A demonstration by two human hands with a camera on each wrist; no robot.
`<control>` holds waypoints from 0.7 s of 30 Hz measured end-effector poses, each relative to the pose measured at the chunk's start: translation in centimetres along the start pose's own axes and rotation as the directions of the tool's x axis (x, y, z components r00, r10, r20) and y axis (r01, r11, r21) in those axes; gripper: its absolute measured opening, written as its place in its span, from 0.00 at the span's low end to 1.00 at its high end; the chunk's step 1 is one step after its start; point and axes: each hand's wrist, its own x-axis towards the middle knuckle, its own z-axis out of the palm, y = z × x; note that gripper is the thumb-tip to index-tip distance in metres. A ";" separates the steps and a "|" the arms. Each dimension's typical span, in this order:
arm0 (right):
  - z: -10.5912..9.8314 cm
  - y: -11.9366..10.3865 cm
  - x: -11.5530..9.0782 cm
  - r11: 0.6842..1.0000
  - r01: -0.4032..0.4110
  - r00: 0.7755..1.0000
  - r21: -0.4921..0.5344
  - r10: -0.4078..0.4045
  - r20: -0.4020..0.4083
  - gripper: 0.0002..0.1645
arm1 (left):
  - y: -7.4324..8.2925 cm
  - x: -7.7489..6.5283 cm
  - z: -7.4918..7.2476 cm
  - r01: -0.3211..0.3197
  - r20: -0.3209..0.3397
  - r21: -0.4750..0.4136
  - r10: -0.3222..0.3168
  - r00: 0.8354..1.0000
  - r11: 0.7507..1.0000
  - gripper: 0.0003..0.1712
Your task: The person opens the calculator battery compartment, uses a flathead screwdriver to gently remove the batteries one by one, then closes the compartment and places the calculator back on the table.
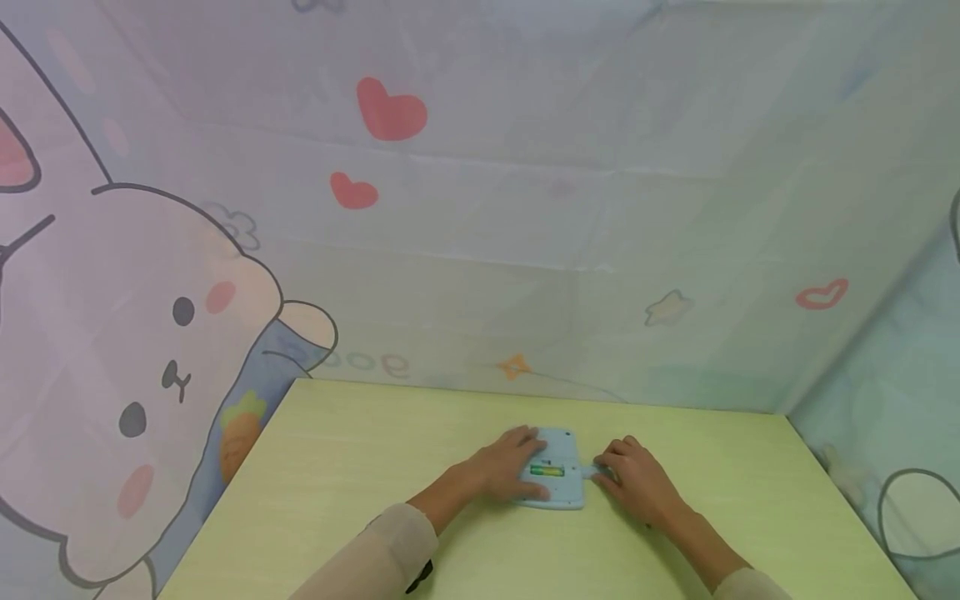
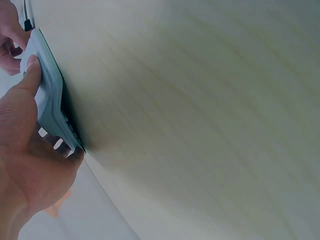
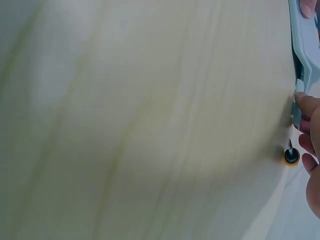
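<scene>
The right hand [image 1: 637, 483] pinches a small blue piece [image 1: 591, 472], with the blue gadget [image 1: 562, 450] at nine o'clock (its battery [image 1: 547, 471] showing), gripped by the left hand [image 1: 504, 468].

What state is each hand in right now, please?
Left hand: closed, holding the light-blue device.
Right hand: closed, pinching a small light-blue piece.

The pale yellow-green, wood-grained table [image 1: 375, 450] spreads out on every side of the fingers. On it, under those of the left hand [image 1: 506, 468], sits a light blue device [image 1: 561, 490]. Near the fingers of the right hand [image 1: 640, 482], a black-and-orange tool end [image 3: 291, 156] perhaps rests there too.
</scene>
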 end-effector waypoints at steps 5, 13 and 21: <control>0.0 0.1 0.0 1.000 -0.011 1.000 0.001 0.011 0.006 0.13 | 0.0 0.0 0.0 0.000 0.001 0.007 0.000 1.000 1.000 0.49; -0.2 0.0 0.0 1.000 -0.026 1.000 0.001 0.026 0.011 0.14 | 0.1 -0.1 -0.1 0.009 -0.002 -0.006 -0.009 1.000 1.000 0.49; 0.0 0.1 -0.2 1.000 -0.027 1.000 0.013 0.027 -0.011 0.15 | 0.0 0.1 0.2 -0.005 -0.009 0.020 0.005 1.000 1.000 0.50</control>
